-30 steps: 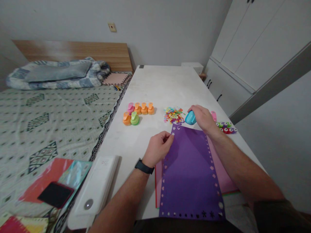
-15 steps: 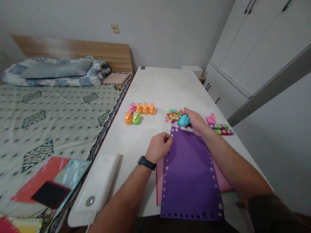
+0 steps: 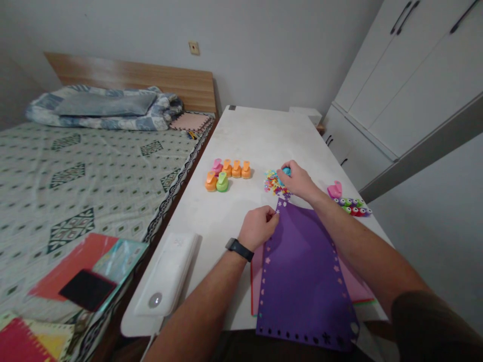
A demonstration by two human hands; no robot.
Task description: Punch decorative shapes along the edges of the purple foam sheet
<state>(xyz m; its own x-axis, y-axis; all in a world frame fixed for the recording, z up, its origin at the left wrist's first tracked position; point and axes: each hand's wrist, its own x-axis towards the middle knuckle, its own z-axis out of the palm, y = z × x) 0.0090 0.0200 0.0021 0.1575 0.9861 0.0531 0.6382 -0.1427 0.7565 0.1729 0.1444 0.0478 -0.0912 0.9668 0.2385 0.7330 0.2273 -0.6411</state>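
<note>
Between thumb and fingers, my left hand (image 3: 258,226) pinches the left edge of a purple sheet (image 3: 302,266) near its far corner. Small flower-shaped and round holes run along the sheet's edges. My right hand (image 3: 297,179) is wrapped round a blue craft punch (image 3: 285,175), partly hidden by the fingers. The punch is over a pile of colourful paper cutouts (image 3: 272,182), just beyond the sheet's far edge. Under the purple sheet lie pink sheets (image 3: 356,284).
Orange, pink and green craft punches (image 3: 222,182) stand left on the white table (image 3: 260,136). A pink punch (image 3: 335,189) and several small colourful punches (image 3: 352,206) are at right. A white lamp-like device (image 3: 166,276) lies near left, beside the bed (image 3: 113,166).
My right hand has lifted the blue punch off the sheet's far edge and moved it away over the cutouts. The left hand keeps its pinch. The whole view has shifted slightly.
</note>
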